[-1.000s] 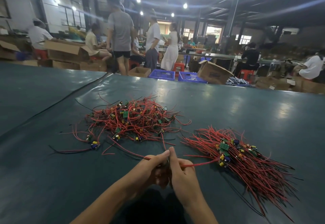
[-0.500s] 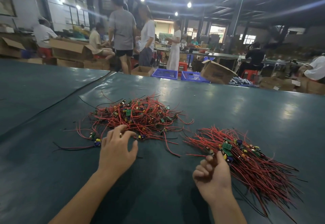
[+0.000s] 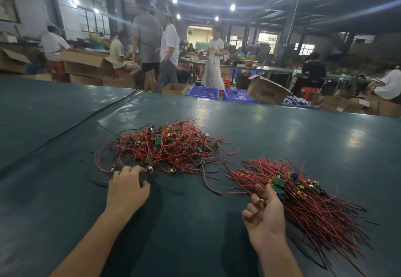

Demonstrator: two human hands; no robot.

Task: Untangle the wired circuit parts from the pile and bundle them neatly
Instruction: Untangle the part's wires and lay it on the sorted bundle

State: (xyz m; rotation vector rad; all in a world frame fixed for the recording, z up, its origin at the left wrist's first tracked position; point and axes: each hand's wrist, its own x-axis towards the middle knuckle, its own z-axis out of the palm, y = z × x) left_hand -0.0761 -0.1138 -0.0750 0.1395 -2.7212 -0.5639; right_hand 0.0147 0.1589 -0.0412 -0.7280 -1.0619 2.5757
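The bundle (image 3: 303, 196) lies at 4 o'clock from the pile (image 3: 171, 146). The left hand (image 3: 128, 189) curls over the pile's 7 o'clock edge; the right hand (image 3: 265, 213) touches the bundle's 8 o'clock edge.

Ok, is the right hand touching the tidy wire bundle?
Touching. The head view shows the right hand resting against the green boards at the near edge of the tidy wire bundle.

Tangled pile (image 3: 167, 146), just ahead of the left hand (image 3: 128, 189): red and black wires (image 3: 138, 153), green boards (image 3: 158, 140), yellow and blue components (image 3: 173, 170). Aligned bundle (image 3: 308, 200), beside the right hand (image 3: 267, 218): the same red, green, blue and yellow, with black wire ends. Table cover (image 3: 195, 233) under both hands: plain dark teal. Far beyond the hands: blue crates (image 3: 202, 92), brown cardboard boxes (image 3: 267, 90), red stools (image 3: 307, 92).
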